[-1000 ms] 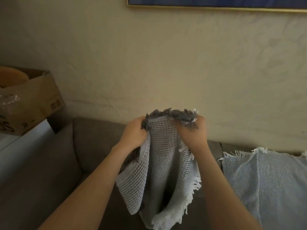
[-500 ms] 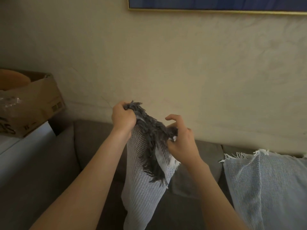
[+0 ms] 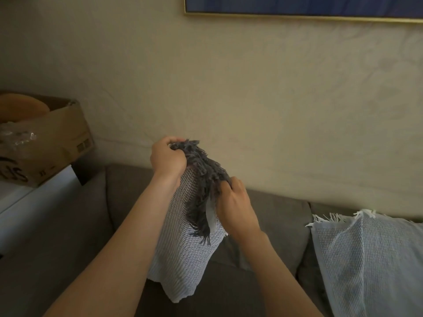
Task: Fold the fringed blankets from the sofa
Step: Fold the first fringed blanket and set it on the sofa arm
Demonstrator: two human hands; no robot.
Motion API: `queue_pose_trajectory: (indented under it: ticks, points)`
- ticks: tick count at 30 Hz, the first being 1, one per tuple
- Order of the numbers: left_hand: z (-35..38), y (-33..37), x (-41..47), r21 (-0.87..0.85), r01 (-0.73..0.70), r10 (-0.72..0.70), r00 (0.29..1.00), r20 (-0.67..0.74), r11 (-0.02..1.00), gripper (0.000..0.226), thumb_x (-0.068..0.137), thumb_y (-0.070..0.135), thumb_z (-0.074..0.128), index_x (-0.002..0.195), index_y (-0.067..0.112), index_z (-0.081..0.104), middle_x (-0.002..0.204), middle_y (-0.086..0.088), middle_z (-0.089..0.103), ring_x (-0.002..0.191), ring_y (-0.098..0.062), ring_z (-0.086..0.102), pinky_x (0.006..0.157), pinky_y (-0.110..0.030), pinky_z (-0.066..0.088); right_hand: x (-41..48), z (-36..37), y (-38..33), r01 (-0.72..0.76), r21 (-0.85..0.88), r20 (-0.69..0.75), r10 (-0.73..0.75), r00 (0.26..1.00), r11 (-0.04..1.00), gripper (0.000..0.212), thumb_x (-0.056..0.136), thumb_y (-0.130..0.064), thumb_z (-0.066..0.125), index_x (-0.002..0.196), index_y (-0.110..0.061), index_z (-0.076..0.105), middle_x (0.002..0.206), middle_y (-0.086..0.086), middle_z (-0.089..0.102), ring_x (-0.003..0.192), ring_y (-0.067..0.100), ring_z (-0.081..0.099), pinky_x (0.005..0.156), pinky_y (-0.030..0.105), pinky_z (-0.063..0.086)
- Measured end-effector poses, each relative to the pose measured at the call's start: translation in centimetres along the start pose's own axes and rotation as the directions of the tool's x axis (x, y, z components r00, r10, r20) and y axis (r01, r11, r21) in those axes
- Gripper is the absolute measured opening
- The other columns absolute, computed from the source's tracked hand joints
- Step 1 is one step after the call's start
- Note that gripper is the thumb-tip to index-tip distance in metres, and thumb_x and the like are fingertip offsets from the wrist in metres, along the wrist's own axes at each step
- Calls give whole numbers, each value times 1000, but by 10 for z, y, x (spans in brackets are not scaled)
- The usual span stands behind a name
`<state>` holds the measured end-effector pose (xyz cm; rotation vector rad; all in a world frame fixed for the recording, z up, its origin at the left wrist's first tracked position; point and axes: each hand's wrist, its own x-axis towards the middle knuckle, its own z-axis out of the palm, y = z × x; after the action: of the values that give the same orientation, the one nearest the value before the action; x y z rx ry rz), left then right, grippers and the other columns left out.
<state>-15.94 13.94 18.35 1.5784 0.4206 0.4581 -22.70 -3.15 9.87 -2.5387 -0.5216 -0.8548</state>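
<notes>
Whereas the dark fringe (image 3: 203,179) was bunched between both hands a second ago, the blanket (image 3: 187,259) is now held stretched along that edge and hangs in a narrow column at centre frame over the sofa (image 3: 128,191). One corner is clenched high in the left grip (image 3: 168,160). The right grip (image 3: 233,200), lower and to the right, had its fingers spread half a second ago and is now curled onto the fringe. An edge is judged to have been found and to be run out toward its far corner, so folding proper is not yet begun. A second blanket (image 3: 370,259) lies untouched at lower right. At the left edge a cardboard box (image 3: 57,143) stands on a white counter (image 3: 34,197); an orange rounded thing (image 3: 20,108) and crinkled clear plastic (image 3: 16,136) are seen in it.
</notes>
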Motion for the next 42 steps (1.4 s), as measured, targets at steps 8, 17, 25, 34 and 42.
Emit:
queue_pose_trajectory:
  ticks: [8,17,25,34,42]
  points:
    - [-11,2,-12,407,-334,279,941,189,850,42,86,-12,51,98,15,80,95,2,75,94,-19,69,86,-35,60,4,19,-12,-302,-229,84,328,941,925,33,75,-47,66,77,-13,62,90,9,54,87,32,50,73,40,43]
    - [-17,-2,-6,753,-469,359,875,325,463,29,94,-11,56,93,8,78,84,-11,70,77,-32,65,71,-46,60,36,-21,21,-331,-49,588,295,753,942,35,80,-22,64,60,-9,38,65,9,44,77,28,44,67,38,37]
    - [-5,-1,-8,739,-404,358,904,234,539,21,95,-10,62,94,6,76,102,-15,71,88,-32,67,75,-37,55,27,-29,36,-450,186,634,243,734,873,38,87,-12,58,58,-13,32,53,3,32,51,18,29,51,33,25]
    - [-5,16,-7,696,-441,405,885,231,566,25,90,-5,69,100,14,83,102,-10,78,93,-32,71,74,-37,54,3,-9,30,-106,-69,269,120,956,992,75,70,-92,54,76,-18,69,88,-2,48,92,20,41,83,32,40]
    - [-8,24,-10,710,-468,463,858,222,527,37,91,-12,60,96,15,84,100,-8,77,90,-31,71,68,-31,44,14,-24,35,-10,-106,467,59,882,994,26,82,-20,56,64,-22,37,84,-4,43,82,23,45,79,38,36]
